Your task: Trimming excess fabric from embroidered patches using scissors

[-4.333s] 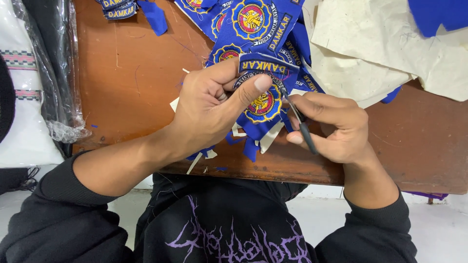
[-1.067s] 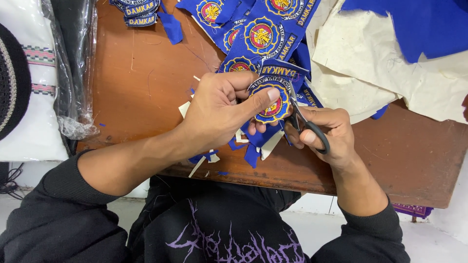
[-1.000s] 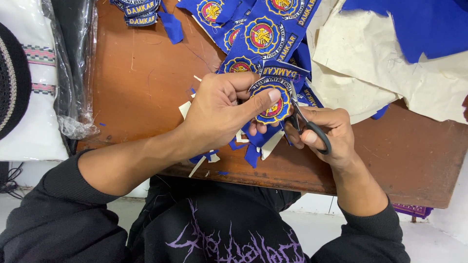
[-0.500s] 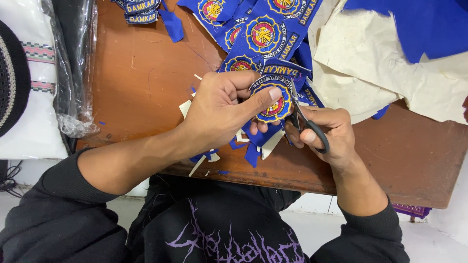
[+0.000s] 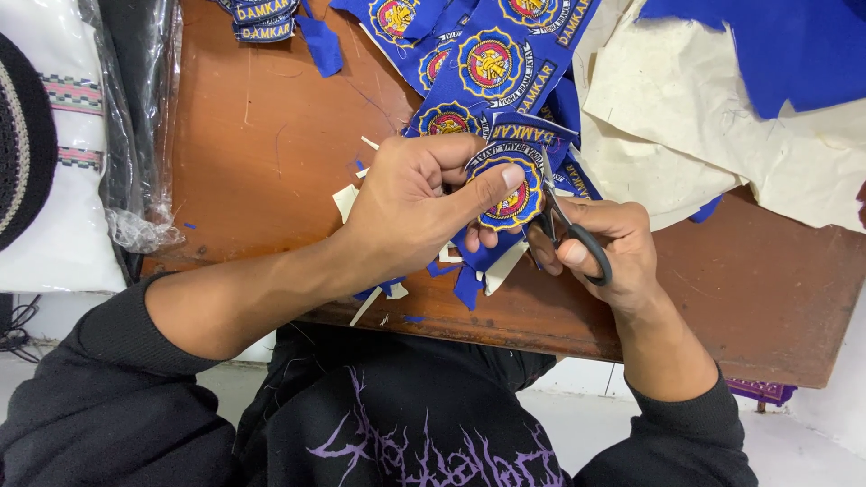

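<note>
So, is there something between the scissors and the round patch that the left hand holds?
Nothing visible. The scissors in the right hand already meet the right edge of the round patch, which the left hand pinches. The left thumb lies on the patch, beside the blades.

Blue round patch (image 5: 507,194) with yellow-and-red emblem; black-handled scissors (image 5: 577,236); reddish-brown table (image 5: 262,144); cream backing cloth (image 5: 667,126).

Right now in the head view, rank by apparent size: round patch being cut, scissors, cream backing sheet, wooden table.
1. wooden table
2. cream backing sheet
3. round patch and scissors: look alike, both partly hidden by hands, so unranked.
</note>
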